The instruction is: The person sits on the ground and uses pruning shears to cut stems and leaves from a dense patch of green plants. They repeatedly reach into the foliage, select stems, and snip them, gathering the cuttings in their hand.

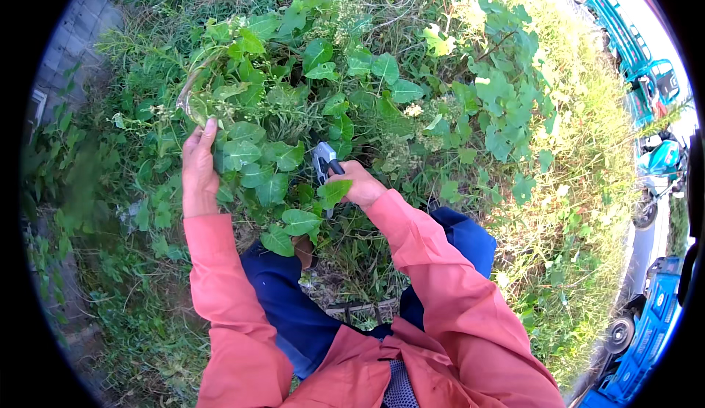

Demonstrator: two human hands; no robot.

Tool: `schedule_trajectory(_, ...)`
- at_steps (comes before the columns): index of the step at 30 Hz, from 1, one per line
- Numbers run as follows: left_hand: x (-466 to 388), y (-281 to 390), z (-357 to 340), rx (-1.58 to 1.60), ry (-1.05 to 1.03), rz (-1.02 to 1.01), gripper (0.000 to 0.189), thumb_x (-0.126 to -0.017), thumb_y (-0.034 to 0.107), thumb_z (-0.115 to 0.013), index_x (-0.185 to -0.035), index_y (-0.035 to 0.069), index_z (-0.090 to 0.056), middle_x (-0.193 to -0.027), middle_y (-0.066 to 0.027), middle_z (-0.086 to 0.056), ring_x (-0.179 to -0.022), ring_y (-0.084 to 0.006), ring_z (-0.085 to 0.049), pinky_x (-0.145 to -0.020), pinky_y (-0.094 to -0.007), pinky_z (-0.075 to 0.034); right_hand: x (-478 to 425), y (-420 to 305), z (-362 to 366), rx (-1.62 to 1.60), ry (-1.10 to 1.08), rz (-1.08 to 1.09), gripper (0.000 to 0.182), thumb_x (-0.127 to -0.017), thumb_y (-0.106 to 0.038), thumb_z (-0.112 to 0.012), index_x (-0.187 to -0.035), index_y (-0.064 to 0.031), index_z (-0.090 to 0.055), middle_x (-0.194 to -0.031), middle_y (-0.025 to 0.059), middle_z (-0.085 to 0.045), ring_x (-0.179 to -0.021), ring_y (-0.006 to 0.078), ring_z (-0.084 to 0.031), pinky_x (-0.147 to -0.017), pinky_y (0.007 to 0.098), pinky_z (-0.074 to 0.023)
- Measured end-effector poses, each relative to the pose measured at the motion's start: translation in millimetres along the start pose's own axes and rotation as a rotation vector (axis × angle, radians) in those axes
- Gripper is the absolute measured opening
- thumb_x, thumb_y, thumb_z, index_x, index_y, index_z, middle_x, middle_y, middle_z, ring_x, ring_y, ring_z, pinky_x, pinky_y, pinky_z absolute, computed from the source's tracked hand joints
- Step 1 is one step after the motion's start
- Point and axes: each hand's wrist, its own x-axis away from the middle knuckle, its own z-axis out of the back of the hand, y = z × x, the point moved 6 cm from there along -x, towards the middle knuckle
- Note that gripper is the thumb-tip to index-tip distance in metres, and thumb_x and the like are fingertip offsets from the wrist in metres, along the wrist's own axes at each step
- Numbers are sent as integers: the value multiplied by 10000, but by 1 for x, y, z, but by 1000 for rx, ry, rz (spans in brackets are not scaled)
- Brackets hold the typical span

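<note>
My left hand (199, 160) is raised at the left, thumb up, gripping a bent vine stem (189, 89) that arches up among the leaves. Broad heart-shaped green leaves (272, 189) hang just right of that hand. Near the middle, my right hand (355, 183) is closed around the black handle of a silver-and-black hand tool (323, 157). Foliage hides the tool's far end, so its exact kind cannot be told. One leaf (334, 192) covers part of the tool below my fingers.
Lobed-leaf plants (504, 105) and sunlit grass (573, 204) spread to the right. A block wall (91, 28) stands at upper left. Blue cargo vehicles (644, 325) and a motorcycle (658, 165) line the right rim. My bent knees in dark blue trousers (294, 303) frame the ground before me.
</note>
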Motion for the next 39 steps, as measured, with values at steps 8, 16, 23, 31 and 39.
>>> schedule_trajectory(8,-1,0,-2,8,-10,24,302,-955,240,-687,-1161,27,-627,-1068,-54,-678,-921,-157,-655,-817,-305,-538,-24,8,17,285,-24,188,112,-825,-85,-641,-805,-95,-531,-704,-42,-490,-603,64,-454,-542,250,-375)
schedule_trajectory(16,-1,-7,3,-51,0,20,311,-955,258,-689,-1155,28,-628,-1047,-49,-681,-887,-138,-640,-804,-292,-526,-1,1,13,-176,-40,-162,141,-843,-109,-667,-830,-84,-529,-758,43,-626,-658,160,-633,-603,321,-517)
schedule_trajectory(23,5,-1,0,-99,-24,1,278,-956,254,-687,-1126,40,-635,-1031,-32,-682,-887,-129,-632,-802,-288,-522,-7,10,21,61,-137,-280,280,-873,-254,-672,-1030,-28,-621,-917,106,-700,-754,169,-669,-650,268,-508)
schedule_trajectory(31,4,-2,-11,-33,-42,-2,294,-958,254,-683,-1147,31,-655,-1037,-36,-680,-897,-124,-623,-799,-280,-511,-13,32,20,-204,-226,-166,289,-846,-193,-668,-1017,40,-655,-909,144,-717,-840,267,-713,-742,376,-569)
schedule_trajectory(39,1,-6,-10,-127,-135,-11,290,-964,246,-670,-1147,21,-654,-1047,-26,-677,-901,-104,-610,-814,-266,-490,-5,50,14,-24,-47,-282,262,-848,-181,-716,-1008,9,-632,-842,103,-692,-671,212,-693,-575,368,-566)
